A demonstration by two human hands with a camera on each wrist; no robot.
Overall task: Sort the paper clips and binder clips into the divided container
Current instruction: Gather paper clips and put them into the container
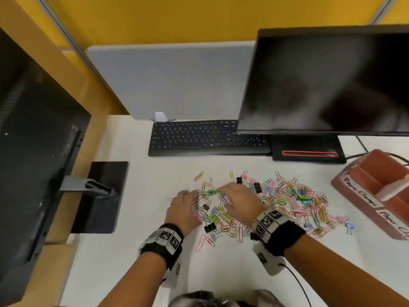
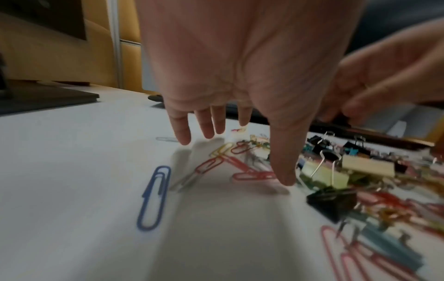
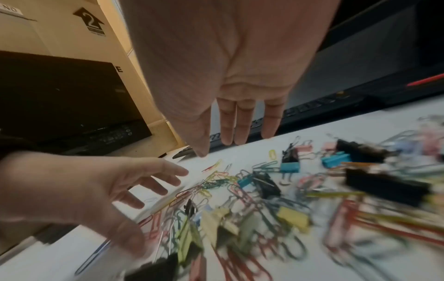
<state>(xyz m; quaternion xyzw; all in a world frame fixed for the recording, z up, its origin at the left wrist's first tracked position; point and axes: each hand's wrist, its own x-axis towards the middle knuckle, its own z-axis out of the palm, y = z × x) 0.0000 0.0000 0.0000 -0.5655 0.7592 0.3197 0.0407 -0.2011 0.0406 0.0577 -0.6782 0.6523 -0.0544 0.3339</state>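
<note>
A mixed pile of coloured paper clips and binder clips [image 1: 276,198] is spread over the white desk. My left hand [image 1: 184,203] hovers palm down over the pile's left edge, fingers straight and spread [image 2: 216,121], holding nothing. My right hand [image 1: 239,196] hovers over the pile's middle with fingers extended [image 3: 240,123], also holding nothing. A blue paper clip [image 2: 155,195] lies apart at the left. A black binder clip [image 2: 332,199] sits near my left thumb. The red divided container [image 1: 376,191], labelled for clamps and clips, stands at the far right.
A black keyboard [image 1: 205,138] lies behind the pile, with a monitor [image 1: 327,80] and its stand [image 1: 307,149] at the back right. Another monitor [image 1: 33,151] and its base [image 1: 101,196] stand at the left. A cable [image 1: 296,282] trails from my right wrist.
</note>
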